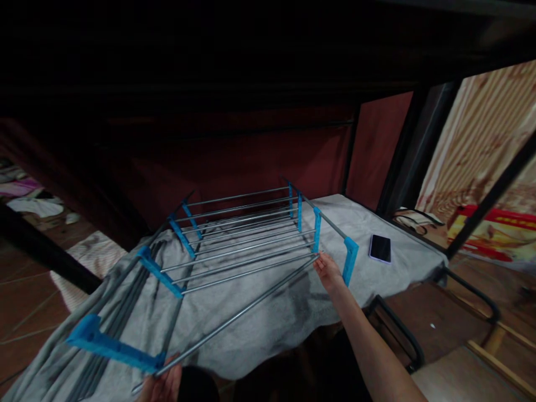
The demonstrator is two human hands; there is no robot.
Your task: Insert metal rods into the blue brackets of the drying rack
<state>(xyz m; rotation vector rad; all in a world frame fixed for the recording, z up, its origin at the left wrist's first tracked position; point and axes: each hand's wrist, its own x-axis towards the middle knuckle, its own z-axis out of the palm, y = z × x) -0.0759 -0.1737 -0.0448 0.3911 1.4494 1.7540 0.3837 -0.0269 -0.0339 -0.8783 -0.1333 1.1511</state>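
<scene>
A thin grey metal rod (238,314) slants across the front of a partly assembled rack (247,254) of metal rods and blue plastic brackets. My left hand (162,385), cut off by the bottom edge, is closed around the rod close to its near end. That end lies against the lower corner of the nearest left blue bracket (115,347); whether it passes through is unclear. With closed fingers, my right hand (329,271) pinches the rod's far end, beside the lower part of a blue bracket (317,230). Another blue bracket (350,259) stands just right of that hand.
Under the rack a grey cloth (234,346) covers the surface. Several loose grey rods (113,329) lie at the left. A phone (380,248) rests on the cloth at the right. A black-framed chair (435,312) stands lower right, with a red and yellow box (494,234) behind.
</scene>
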